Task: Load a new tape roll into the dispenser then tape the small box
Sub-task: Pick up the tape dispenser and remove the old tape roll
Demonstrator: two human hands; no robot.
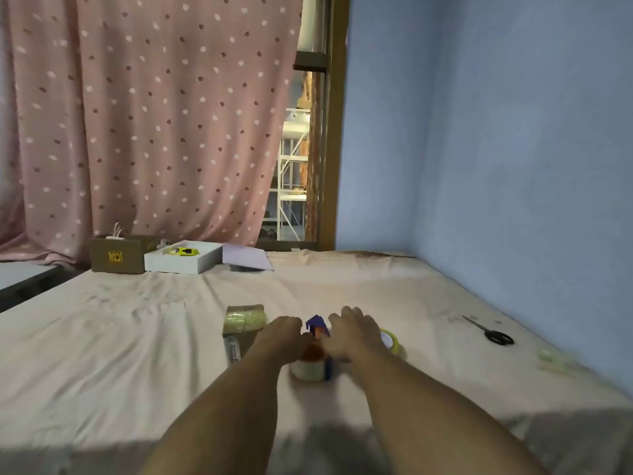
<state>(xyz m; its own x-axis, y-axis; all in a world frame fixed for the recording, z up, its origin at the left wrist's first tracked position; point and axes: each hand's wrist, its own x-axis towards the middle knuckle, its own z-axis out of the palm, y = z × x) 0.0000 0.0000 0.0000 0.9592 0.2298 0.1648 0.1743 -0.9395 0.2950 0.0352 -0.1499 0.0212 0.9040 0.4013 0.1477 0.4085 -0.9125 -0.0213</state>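
Observation:
A blue and orange tape dispenser (317,324) stands on the pink cloth-covered table (137,337), with a pale tape roll (307,371) at its near end. My left hand (286,332) grips the dispenser's left side with curled fingers. My right hand (352,332) is laid over its right side and hides much of it. A second, yellowish tape roll (392,341) peeks out from behind my right hand. The small brown box (238,342) lies just left of my left hand, with something clear and yellowish (245,318) on its far end.
Black scissors (493,334) lie at the right near the blue wall (513,166). A crumpled bit of clear tape (551,356) lies nearer to me. At the back left stand a brown carton (118,257), a white tray (191,264) holding a yellow cutter (185,251), and a lilac sheet (246,257).

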